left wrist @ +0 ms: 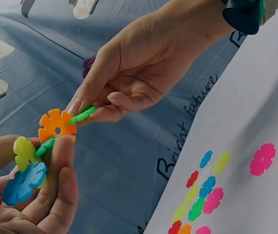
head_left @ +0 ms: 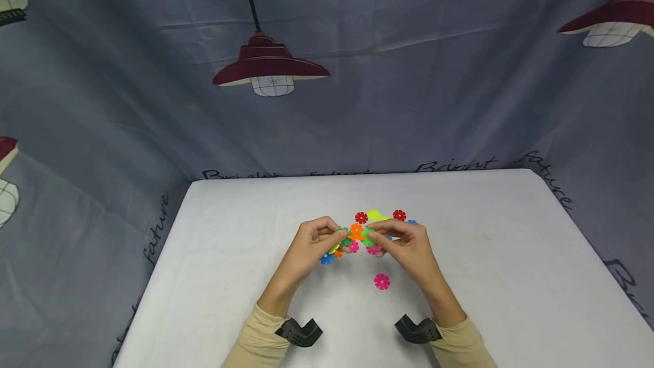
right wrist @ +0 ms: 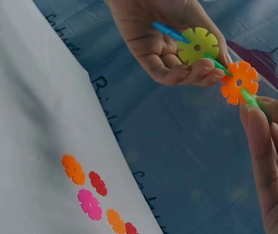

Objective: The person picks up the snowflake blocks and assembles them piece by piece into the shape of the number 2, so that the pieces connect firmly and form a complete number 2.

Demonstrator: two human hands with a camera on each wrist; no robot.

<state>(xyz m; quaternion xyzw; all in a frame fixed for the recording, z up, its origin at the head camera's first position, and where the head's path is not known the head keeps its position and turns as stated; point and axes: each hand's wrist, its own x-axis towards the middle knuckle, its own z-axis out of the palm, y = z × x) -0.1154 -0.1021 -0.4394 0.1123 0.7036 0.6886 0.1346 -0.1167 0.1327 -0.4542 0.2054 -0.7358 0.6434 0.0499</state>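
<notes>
My left hand [head_left: 311,243] pinches a short chain of notched snowflake discs above the table. A blue disc [left wrist: 24,183], a yellow disc [right wrist: 193,38], a green disc [left wrist: 45,146] and an orange disc [right wrist: 246,73] make up the chain, joined edge to edge at angles. Between thumb and fingertips, my right hand [head_left: 411,246] pinches another green disc [left wrist: 83,114]. Its edge meets the orange disc's rim on the side away from the left hand. How deep it sits in a notch, I cannot tell.
Several loose discs lie on the white table [head_left: 230,226] beyond and under the hands, among them a red disc [head_left: 399,215]. One pink disc [head_left: 382,281] lies alone nearer the body. A grey printed curtain [head_left: 357,129] hangs behind the table.
</notes>
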